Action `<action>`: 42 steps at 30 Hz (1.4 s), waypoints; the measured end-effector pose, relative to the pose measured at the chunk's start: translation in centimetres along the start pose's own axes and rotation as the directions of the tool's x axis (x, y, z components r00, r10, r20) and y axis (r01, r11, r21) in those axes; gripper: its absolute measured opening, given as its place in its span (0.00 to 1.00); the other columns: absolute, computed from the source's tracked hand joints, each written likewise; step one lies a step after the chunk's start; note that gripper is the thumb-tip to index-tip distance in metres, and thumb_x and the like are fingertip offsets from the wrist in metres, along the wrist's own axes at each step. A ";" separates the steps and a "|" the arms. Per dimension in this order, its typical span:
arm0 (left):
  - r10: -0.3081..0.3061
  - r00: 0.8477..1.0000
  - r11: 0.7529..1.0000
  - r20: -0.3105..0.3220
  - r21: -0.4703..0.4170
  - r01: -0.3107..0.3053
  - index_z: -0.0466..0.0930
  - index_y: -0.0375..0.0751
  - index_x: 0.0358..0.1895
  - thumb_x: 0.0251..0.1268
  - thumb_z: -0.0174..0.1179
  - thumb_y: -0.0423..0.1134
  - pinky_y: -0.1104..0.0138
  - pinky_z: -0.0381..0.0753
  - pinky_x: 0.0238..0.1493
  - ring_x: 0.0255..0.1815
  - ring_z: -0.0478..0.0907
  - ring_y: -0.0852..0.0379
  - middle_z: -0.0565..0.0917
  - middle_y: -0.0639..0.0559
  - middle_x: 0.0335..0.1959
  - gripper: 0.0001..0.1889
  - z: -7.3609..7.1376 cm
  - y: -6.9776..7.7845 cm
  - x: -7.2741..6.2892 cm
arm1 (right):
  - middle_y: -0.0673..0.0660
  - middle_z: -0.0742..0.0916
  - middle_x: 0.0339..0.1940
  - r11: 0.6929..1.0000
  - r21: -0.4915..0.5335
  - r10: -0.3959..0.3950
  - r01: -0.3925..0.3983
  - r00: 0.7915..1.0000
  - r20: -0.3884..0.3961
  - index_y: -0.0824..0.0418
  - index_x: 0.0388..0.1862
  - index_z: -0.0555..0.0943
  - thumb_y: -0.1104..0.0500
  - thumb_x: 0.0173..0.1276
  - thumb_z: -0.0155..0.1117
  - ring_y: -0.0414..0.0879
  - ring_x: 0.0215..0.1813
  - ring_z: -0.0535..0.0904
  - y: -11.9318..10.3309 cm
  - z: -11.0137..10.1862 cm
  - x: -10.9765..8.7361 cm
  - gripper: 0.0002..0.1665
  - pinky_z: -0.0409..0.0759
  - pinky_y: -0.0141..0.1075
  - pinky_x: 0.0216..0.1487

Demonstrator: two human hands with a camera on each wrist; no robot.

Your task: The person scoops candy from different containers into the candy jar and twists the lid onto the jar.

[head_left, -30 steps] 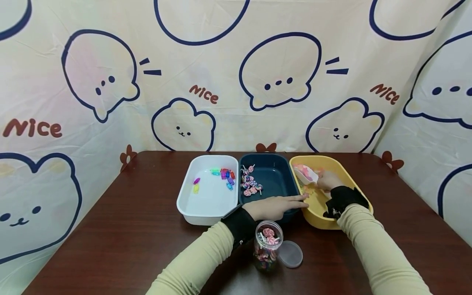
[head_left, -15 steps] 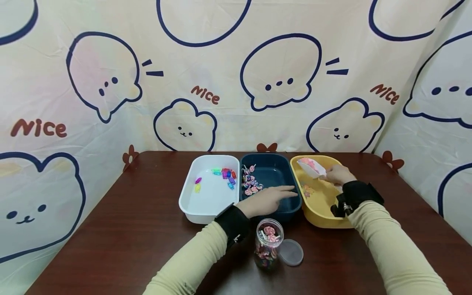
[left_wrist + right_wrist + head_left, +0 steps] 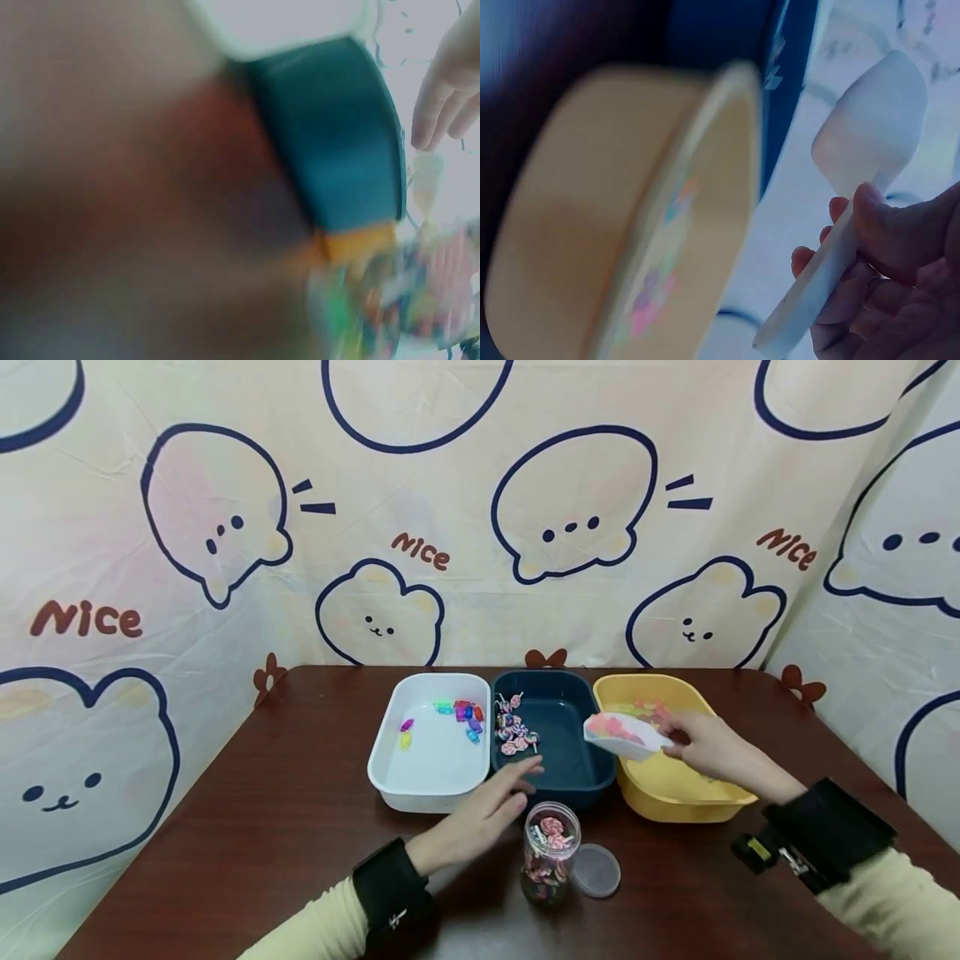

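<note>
A white scoop (image 3: 643, 737) bearing pink pieces is gripped by its handle in my right hand (image 3: 708, 747), with the thumb along the handle in the right wrist view. It is raised at the left edge of the yellow bin (image 3: 675, 808), overlapping the dark blue bin (image 3: 566, 777). Some pink and yellow-green pieces (image 3: 651, 710) lie in the yellow bin. My left hand (image 3: 476, 818) holds nothing, its fingers spread loosely in front of the blue bin. Just right of it stands an uncapped clear jar (image 3: 547, 868) of wrapped lollipops. The left wrist view is mostly blurred.
Beside the jar a round translucent lid (image 3: 597, 870) lies on the brown table (image 3: 262, 852). The white bin (image 3: 427, 768) at the left contains several colourful wrapped candies (image 3: 465, 712). Small lollipops (image 3: 513, 727) are heaped along the blue bin's left side.
My right hand has lifted the scoop from inside the yellow bin and brought it toward the blue bin. My left hand has drawn back left, off the yellow bin's rim.
</note>
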State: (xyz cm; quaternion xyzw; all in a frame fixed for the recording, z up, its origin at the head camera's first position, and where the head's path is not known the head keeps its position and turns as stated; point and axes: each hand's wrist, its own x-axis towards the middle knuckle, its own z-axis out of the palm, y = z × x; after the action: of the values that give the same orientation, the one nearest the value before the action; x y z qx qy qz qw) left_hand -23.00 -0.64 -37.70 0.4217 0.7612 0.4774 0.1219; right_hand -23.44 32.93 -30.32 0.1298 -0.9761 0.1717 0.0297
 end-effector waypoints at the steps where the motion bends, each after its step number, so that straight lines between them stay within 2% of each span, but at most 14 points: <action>1: -0.004 1.000 0.999 0.028 -0.031 0.005 0.48 0.40 0.83 0.80 0.31 0.69 0.59 0.72 0.73 0.73 0.70 0.42 0.64 0.36 0.78 0.43 0.3 0.0 -0.5 | 0.56 0.80 0.29 1.000 0.007 -0.028 0.029 0.999 -0.017 0.70 0.34 0.81 0.72 0.63 0.67 0.48 0.34 0.72 -0.6 0.2 -0.7 0.03 0.70 0.37 0.37; 3: -0.017 0.997 0.998 0.071 -0.067 0.022 0.44 0.41 0.83 0.76 0.37 0.73 0.64 0.72 0.72 0.74 0.70 0.46 0.62 0.39 0.80 0.47 0.7 0.2 -0.9 | 0.52 0.81 0.30 0.997 0.018 -0.071 0.072 0.996 -0.044 0.67 0.34 0.82 0.72 0.63 0.68 0.44 0.35 0.71 -1.7 0.5 -2.1 0.04 0.70 0.34 0.36; 4: -0.037 0.996 0.996 0.082 -0.073 0.043 0.44 0.41 0.83 0.76 0.42 0.70 0.66 0.72 0.71 0.74 0.70 0.48 0.62 0.40 0.80 0.47 0.9 0.5 -0.9 | 0.51 0.81 0.31 0.996 0.021 -0.088 0.089 0.995 -0.052 0.66 0.35 0.83 0.72 0.63 0.69 0.43 0.35 0.71 -2.1 0.7 -2.7 0.05 0.70 0.33 0.36; 7: -0.090 0.991 0.992 0.102 -0.083 0.098 0.52 0.42 0.82 0.76 0.57 0.57 0.72 0.73 0.68 0.70 0.73 0.57 0.70 0.42 0.76 0.41 1.2 1.0 -0.6 | 0.50 0.83 0.33 0.994 0.012 -0.110 0.110 0.992 -0.060 0.63 0.37 0.85 0.71 0.62 0.70 0.43 0.37 0.72 -3.7 0.7 -4.0 0.07 0.74 0.33 0.37; 9: -0.115 0.988 0.990 0.101 -0.067 0.122 0.59 0.41 0.79 0.75 0.62 0.46 0.74 0.74 0.65 0.67 0.75 0.62 0.75 0.43 0.72 0.36 1.3 1.3 -0.3 | 0.50 0.84 0.35 0.991 -0.028 -0.131 0.130 0.988 -0.076 0.62 0.38 0.85 0.71 0.61 0.72 0.43 0.38 0.74 -4.7 0.7 -4.5 0.08 0.79 0.36 0.39; 12: -0.112 0.989 0.991 0.101 -0.068 0.120 0.66 0.41 0.75 0.74 0.62 0.41 0.75 0.76 0.63 0.62 0.77 0.65 0.80 0.44 0.67 0.30 1.3 1.5 -0.2 | 0.52 0.84 0.35 0.980 -0.116 -0.173 0.159 0.977 -0.125 0.62 0.39 0.86 0.72 0.57 0.74 0.45 0.38 0.75 -6.0 0.5 -5.1 0.12 0.82 0.40 0.41; 16: -0.110 0.989 0.991 0.099 -0.060 0.116 0.69 0.41 0.73 0.74 0.62 0.39 0.75 0.77 0.62 0.61 0.78 0.66 0.81 0.44 0.66 0.28 1.5 1.7 0.0 | 0.52 0.82 0.34 0.947 -0.254 -0.254 0.195 0.941 -0.224 0.61 0.39 0.88 0.74 0.49 0.79 0.46 0.37 0.76 -7.5 0.3 -5.9 0.18 0.80 0.41 0.39; 18: -0.114 0.989 0.991 0.095 -0.053 0.120 0.69 0.41 0.73 0.74 0.63 0.39 0.75 0.77 0.62 0.60 0.78 0.66 0.81 0.44 0.66 0.28 1.6 1.8 0.0 | 0.53 0.82 0.35 0.920 -0.336 -0.297 0.201 0.918 -0.262 0.60 0.39 0.90 0.74 0.46 0.81 0.49 0.39 0.77 -8.2 0.2 -6.2 0.21 0.77 0.44 0.40; 23: -0.148 0.985 0.987 0.082 -0.045 0.153 0.69 0.41 0.73 0.72 0.64 0.39 0.74 0.79 0.61 0.58 0.79 0.65 0.81 0.44 0.64 0.28 1.8 2.0 0.1 | 0.56 0.83 0.37 0.850 -0.486 -0.369 0.202 0.887 -0.277 0.57 0.42 0.91 0.72 0.38 0.86 0.54 0.46 0.78 -9.6 0.1 -6.6 0.29 0.73 0.52 0.44; 26: -0.165 0.983 0.985 0.075 -0.036 0.168 0.70 0.41 0.72 0.71 0.65 0.40 0.73 0.80 0.60 0.57 0.79 0.65 0.82 0.45 0.63 0.28 1.8 2.1 0.0 | 0.57 0.83 0.37 0.825 -0.527 -0.390 0.204 0.880 -0.272 0.57 0.42 0.91 0.72 0.34 0.88 0.55 0.46 0.77 -10.1 -0.1 -6.7 0.31 0.71 0.53 0.45; 30: -0.169 0.983 0.984 0.069 -0.040 0.172 0.71 0.41 0.71 0.71 0.66 0.39 0.72 0.81 0.59 0.57 0.79 0.65 0.82 0.44 0.63 0.28 1.9 2.1 -0.1 | 0.59 0.84 0.40 0.800 -0.569 -0.386 0.193 0.890 -0.241 0.57 0.42 0.91 0.72 0.34 0.89 0.56 0.48 0.78 -10.5 -0.4 -6.7 0.30 0.72 0.55 0.46; 34: -0.153 0.985 0.986 0.076 -0.050 0.157 0.71 0.41 0.72 0.72 0.65 0.38 0.73 0.81 0.60 0.55 0.79 0.66 0.83 0.44 0.62 0.28 1.9 2.0 -0.2 | 0.61 0.85 0.43 0.784 -0.592 -0.375 0.186 0.902 -0.213 0.56 0.42 0.91 0.70 0.34 0.89 0.58 0.49 0.79 -10.7 -0.5 -6.8 0.31 0.72 0.56 0.46; 38: -0.132 0.987 0.989 0.086 -0.053 0.137 0.71 0.40 0.71 0.72 0.64 0.37 0.74 0.79 0.59 0.53 0.78 0.68 0.83 0.44 0.61 0.27 1.9 1.9 -0.1 | 0.63 0.86 0.46 0.784 -0.588 -0.405 0.199 0.882 -0.242 0.58 0.42 0.90 0.72 0.33 0.89 0.59 0.50 0.79 -10.8 -0.7 -6.9 0.32 0.71 0.57 0.47; 42: -0.131 0.987 0.989 0.097 -0.056 0.137 0.70 0.39 0.71 0.73 0.63 0.37 0.75 0.79 0.59 0.52 0.78 0.68 0.83 0.43 0.61 0.26 1.8 1.8 -0.1 | 0.63 0.86 0.45 0.803 -0.557 -0.423 0.212 0.861 -0.282 0.60 0.40 0.88 0.76 0.33 0.87 0.59 0.49 0.79 -10.7 -0.8 -7.0 0.31 0.72 0.56 0.46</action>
State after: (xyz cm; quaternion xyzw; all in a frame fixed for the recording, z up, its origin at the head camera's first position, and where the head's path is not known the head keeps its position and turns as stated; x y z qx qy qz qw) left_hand -20.92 0.73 -37.22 0.3873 0.7661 0.4713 0.2023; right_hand -13.89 25.22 -26.79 0.2450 -0.9229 -0.0768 0.2869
